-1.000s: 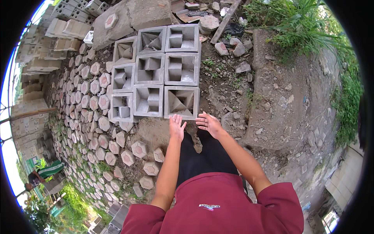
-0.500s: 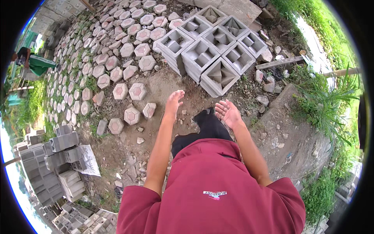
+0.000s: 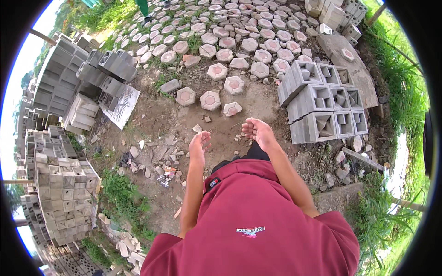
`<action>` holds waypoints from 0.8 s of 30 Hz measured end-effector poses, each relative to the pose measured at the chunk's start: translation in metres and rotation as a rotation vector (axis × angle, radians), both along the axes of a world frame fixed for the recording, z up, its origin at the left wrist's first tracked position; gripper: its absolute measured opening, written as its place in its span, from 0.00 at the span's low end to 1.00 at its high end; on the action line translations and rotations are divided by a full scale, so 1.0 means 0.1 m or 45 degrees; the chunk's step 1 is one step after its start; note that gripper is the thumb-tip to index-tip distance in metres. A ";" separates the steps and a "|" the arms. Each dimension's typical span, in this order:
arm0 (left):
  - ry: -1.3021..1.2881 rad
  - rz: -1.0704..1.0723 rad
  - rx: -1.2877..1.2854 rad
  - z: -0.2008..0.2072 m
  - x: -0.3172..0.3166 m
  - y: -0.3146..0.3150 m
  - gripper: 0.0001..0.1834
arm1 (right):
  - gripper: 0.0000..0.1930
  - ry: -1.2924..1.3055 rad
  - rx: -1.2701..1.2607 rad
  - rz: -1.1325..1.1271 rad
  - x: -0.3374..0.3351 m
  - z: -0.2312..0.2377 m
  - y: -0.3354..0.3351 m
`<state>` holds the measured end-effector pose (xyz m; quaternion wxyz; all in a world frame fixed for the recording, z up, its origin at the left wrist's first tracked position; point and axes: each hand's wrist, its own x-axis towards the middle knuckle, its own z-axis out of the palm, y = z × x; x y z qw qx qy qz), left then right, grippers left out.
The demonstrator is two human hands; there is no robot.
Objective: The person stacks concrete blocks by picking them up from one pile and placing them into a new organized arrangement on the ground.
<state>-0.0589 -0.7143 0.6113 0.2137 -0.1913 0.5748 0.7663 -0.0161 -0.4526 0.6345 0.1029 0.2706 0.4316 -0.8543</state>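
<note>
Both of my hands are raised in front of my body and hold nothing. My left hand [image 3: 199, 146] has its fingers stretched out, palm turned inward. My right hand [image 3: 259, 133] faces it, fingers also extended, with a gap between the two. Beyond them on the bare soil lie loose hexagonal paving stones with pinkish centres; the closest is a tilted paver [image 3: 232, 109]. Another hexagonal paver [image 3: 210, 100] sits just left of it. To the right of my right hand stands a block of grey concrete vent blocks [image 3: 322, 101] with open square cells.
A field of hexagonal pavers [image 3: 248, 44] spreads across the far ground. Stacked grey blocks [image 3: 60, 78] and a pale block pile [image 3: 64, 193] rise at left, near a white sheet [image 3: 123, 108]. Rubble and a plank [image 3: 363, 158] lie at right, beside green plants [image 3: 375, 216].
My view has swung to the left, so the vent blocks now sit farther right and more of the left block stacks shows. My hands stay raised, empty and apart.
</note>
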 end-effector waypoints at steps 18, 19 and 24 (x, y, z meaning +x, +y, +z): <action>-0.039 1.002 0.144 -0.06 0.14 -1.74 0.18 | 0.13 0.047 0.243 1.030 -1.71 -0.27 -2.20; -0.014 1.023 0.130 -0.07 -0.01 -1.83 0.17 | 0.14 0.087 0.268 1.105 -1.89 -0.29 -2.30; 0.047 1.040 0.029 0.11 -0.75 -2.22 0.17 | 0.15 0.139 0.311 1.169 -2.74 -0.20 -2.76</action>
